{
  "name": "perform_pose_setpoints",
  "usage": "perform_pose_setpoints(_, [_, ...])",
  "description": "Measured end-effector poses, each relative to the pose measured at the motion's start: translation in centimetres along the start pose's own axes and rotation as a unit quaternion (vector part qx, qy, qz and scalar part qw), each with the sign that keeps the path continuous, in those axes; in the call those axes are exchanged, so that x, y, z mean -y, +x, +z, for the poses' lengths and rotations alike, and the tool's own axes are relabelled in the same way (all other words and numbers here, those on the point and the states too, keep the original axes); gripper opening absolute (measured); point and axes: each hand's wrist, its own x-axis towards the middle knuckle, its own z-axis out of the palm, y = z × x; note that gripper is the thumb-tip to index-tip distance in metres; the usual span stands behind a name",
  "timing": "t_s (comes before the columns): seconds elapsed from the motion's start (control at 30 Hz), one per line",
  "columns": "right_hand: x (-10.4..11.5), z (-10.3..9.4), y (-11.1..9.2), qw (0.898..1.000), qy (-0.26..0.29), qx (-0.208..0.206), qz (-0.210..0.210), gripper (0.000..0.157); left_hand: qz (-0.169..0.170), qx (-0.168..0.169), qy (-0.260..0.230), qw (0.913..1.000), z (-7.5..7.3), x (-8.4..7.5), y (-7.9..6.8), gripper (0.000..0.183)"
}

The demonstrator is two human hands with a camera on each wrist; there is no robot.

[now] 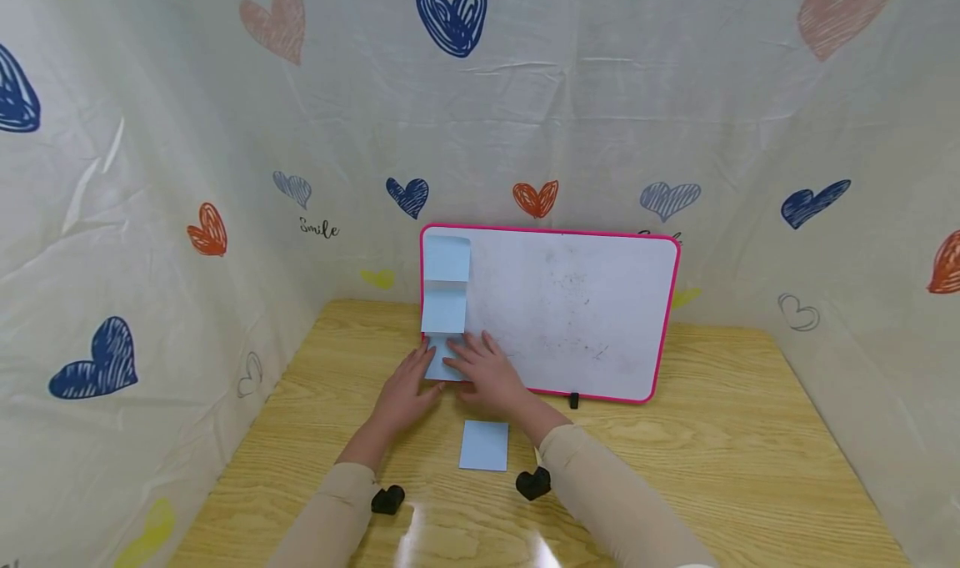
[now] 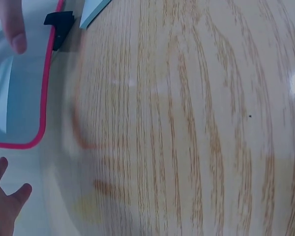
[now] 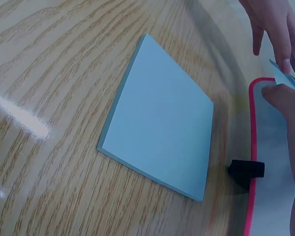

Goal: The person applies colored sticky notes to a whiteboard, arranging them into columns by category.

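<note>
Three light-blue sticky notes run down the left side of a pink-framed whiteboard (image 1: pixel 573 309): a top note (image 1: pixel 447 259), a middle note (image 1: pixel 444 308) and a bottom note (image 1: pixel 437 368). My right hand (image 1: pixel 491 376) rests on the bottom note's right part with fingers spread. At that note's left edge, my left hand (image 1: pixel 403 393) touches with extended fingers. In the right wrist view, part of the bottom note (image 3: pixel 287 80) stands away from the board between the hands. Nearer me on the table lies a light-blue sticky-note pad (image 3: pixel 160 118).
The wooden table (image 1: pixel 720 451) carries the whiteboard, which leans near a heart-printed curtain (image 1: pixel 495 126). A black clip-like foot (image 3: pixel 248 168) sits on the board's lower edge. Black heart-shaped pieces (image 1: pixel 533 484) show beside both forearms.
</note>
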Motion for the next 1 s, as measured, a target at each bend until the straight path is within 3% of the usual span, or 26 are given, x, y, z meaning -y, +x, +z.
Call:
perform_pose_setpoints(0.13, [0.1, 0.0, -0.3, 0.999, -0.021, 0.029, -0.001, 0.076, -0.002, -0.002, -0.006, 1.0000, 0.0, -0.1, -0.1, 0.069])
perform_pose_setpoints(0.33, [0.4, -0.2, -0.6, 0.998, -0.036, 0.045, 0.008, 0.086, -0.001, -0.005, -0.013, 0.9999, 0.0, -0.4, -0.2, 0.069])
perform_pose_setpoints(0.67, [0.1, 0.0, -1.4, 0.998, -0.035, 0.046, 0.032, 0.088, -0.003, 0.000, 0.002, 1.0000, 0.2, -0.2, -0.2, 0.070])
perform_pose_setpoints(1.0, [-0.2, -0.3, -2.5, 0.998, -0.016, 0.043, 0.049, 0.087, 0.007, 0.004, 0.036, 0.9993, 0.2, -1.2, -0.3, 0.064])
